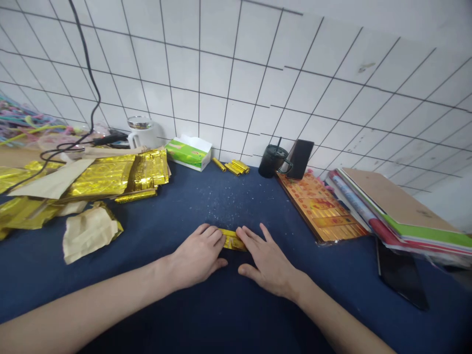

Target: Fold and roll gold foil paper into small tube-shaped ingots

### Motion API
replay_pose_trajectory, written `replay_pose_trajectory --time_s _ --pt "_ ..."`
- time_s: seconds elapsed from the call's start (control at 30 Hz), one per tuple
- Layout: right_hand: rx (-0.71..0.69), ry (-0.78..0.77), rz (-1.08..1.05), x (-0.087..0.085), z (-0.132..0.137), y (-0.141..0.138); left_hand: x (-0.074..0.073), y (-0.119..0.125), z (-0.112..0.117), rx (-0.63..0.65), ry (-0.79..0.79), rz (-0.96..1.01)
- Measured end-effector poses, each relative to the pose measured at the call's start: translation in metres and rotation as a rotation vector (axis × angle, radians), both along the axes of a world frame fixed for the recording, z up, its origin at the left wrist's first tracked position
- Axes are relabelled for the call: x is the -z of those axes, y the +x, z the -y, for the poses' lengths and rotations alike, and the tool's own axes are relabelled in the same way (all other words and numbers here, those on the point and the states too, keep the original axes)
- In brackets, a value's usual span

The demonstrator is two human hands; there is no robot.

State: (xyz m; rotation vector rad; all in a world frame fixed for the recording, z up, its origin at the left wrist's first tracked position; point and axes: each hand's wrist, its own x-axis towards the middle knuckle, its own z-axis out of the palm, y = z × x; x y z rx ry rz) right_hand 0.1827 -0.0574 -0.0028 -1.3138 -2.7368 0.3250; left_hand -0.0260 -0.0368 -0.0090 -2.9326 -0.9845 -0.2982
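A small piece of gold foil paper (233, 240), partly rolled or folded, lies on the dark blue table between my hands. My left hand (202, 253) bends its fingers over the left end, pressing it, its thumb pointing inward. On the other end rest the fingertips of my right hand (266, 260), whose fingers are spread and whose thumb stands apart. Both ends of the foil are hidden under the fingers. Farther back, several gold foil rolls (238, 167) lie near the wall, with one separate roll (219, 164) to their left.
At left are stacked gold foil sheets (103, 177), a torn paper piece (90, 231) and a black cable (86, 54). Along the wall stand a white mug (142, 137), tissue pack (188, 153), dark cup (271, 161) and phone (300, 158). Orange-gold packets (320, 206) and stacked books (401, 206) sit right.
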Motion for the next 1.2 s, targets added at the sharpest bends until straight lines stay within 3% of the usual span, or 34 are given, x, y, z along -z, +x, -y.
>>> replay_pose_trajectory --time_s 0.3,0.63,0.9,1.2 --pt "-0.049 0.046 -0.114 0.0 -0.003 -0.008 -0.001 0.001 -0.002 0.003 0.005 0.002" --pt "0.041 -0.02 -0.112 0.003 -0.008 0.0 -0.001 0.0 -0.002 -0.009 -0.014 -0.014" --pt "0.087 -0.082 -0.31 0.013 -0.01 0.003 -0.001 -0.004 -0.006 -0.022 -0.094 0.07" --pt "-0.009 0.167 -0.251 0.026 -0.014 0.005 0.002 -0.004 -0.014 0.069 0.033 -0.049"
